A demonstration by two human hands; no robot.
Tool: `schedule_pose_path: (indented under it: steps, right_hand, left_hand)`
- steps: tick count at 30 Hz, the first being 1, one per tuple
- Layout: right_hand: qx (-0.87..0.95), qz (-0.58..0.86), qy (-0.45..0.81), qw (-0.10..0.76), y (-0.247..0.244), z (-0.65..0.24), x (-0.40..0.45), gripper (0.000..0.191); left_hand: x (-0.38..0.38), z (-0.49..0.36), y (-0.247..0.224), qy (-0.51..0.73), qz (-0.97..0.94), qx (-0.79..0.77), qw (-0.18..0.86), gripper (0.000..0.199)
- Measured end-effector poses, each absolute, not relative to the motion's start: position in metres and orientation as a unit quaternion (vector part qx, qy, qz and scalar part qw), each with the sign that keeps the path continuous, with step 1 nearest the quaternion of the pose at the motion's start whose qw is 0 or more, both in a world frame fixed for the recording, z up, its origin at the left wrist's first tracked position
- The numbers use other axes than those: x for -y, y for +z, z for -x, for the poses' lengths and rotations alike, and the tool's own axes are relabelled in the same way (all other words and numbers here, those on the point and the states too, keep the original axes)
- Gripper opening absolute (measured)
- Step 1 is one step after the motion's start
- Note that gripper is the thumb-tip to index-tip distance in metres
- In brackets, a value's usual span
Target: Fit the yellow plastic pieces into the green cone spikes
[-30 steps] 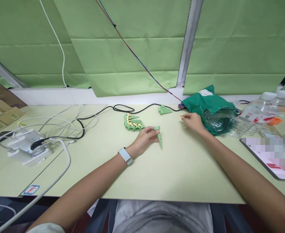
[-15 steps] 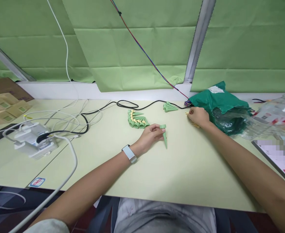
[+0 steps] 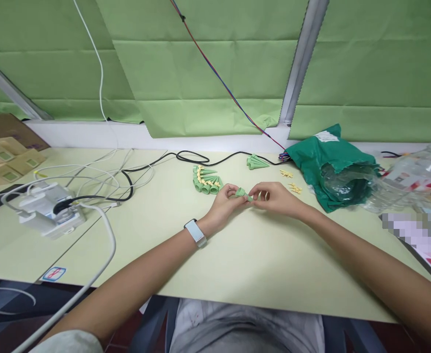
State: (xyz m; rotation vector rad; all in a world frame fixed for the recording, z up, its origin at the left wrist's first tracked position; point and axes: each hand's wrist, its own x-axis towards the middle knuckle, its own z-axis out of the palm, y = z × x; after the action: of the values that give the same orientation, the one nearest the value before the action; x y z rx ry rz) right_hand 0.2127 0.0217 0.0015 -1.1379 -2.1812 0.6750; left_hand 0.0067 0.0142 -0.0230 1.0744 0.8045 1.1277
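My left hand (image 3: 227, 203) pinches a green cone-shaped piece (image 3: 240, 192) above the middle of the table, its wide end up and to the left. My right hand (image 3: 269, 196) is at the cone's narrow end with its fingers pinched together; what they hold is too small to make out. Behind my left hand lies a cluster of green cones with yellow pieces (image 3: 206, 181) on them. A smaller bunch of plain green cones (image 3: 256, 162) lies farther back. Two little groups of yellow pieces (image 3: 286, 173) are beyond my right hand.
A green plastic bag (image 3: 333, 157) and a clear bottle (image 3: 417, 166) stand at the right, with a flat tablet-like object (image 3: 421, 245) nearer. White power strips (image 3: 50, 211) and tangled cables cover the left. Pale boxes (image 3: 6, 162) sit at the far left.
My right hand has come from the yellow pieces to the cone in my left hand, uncovering those pieces. The cone has tilted from pointing down to pointing rightward.
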Motion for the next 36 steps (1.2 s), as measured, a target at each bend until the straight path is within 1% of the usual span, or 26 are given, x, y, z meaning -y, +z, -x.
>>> schedule_pose_path:
  steps: [3, 6, 8, 11, 15, 17, 20, 26, 36]
  right_hand:
    - [0.841, 0.422, 0.179, 0.286, -0.002, -0.209, -0.019, 0.013]
    - [0.863, 0.42, 0.117, 0.256, -0.006, -0.211, -0.026, 0.01]
    - [0.874, 0.425, 0.054, 0.227, -0.009, -0.215, -0.035, 0.009]
    - [0.871, 0.46, -0.035, 0.17, -0.013, -0.224, -0.056, 0.014]
    - [0.823, 0.551, -0.095, 0.105, -0.017, -0.237, -0.096, 0.027]
    - [0.798, 0.587, -0.107, 0.083, -0.018, -0.239, -0.115, 0.032]
    - [0.775, 0.618, -0.112, 0.069, -0.02, -0.237, -0.138, 0.035]
    - [0.756, 0.64, -0.111, 0.08, -0.024, -0.225, -0.162, 0.034]
    - [0.739, 0.659, -0.095, 0.107, -0.027, -0.212, -0.172, 0.035]
  left_hand:
    - [-0.016, -0.005, -0.026, 0.485, -0.505, -0.366, 0.612, 0.04]
    - [-0.017, -0.004, -0.027, 0.473, -0.527, -0.384, 0.592, 0.041]
    - [-0.016, -0.005, -0.027, 0.467, -0.524, -0.402, 0.587, 0.045]
    - [-0.013, -0.008, -0.025, 0.473, -0.508, -0.409, 0.592, 0.053]
    - [-0.008, -0.011, -0.018, 0.465, -0.491, -0.401, 0.618, 0.039]
    - [-0.007, -0.011, -0.016, 0.459, -0.488, -0.407, 0.621, 0.032]
    - [-0.006, -0.01, -0.014, 0.449, -0.486, -0.412, 0.626, 0.028]
    - [-0.008, -0.01, -0.019, 0.447, -0.487, -0.407, 0.63, 0.025]
    - [-0.008, -0.009, -0.019, 0.44, -0.49, -0.405, 0.634, 0.019]
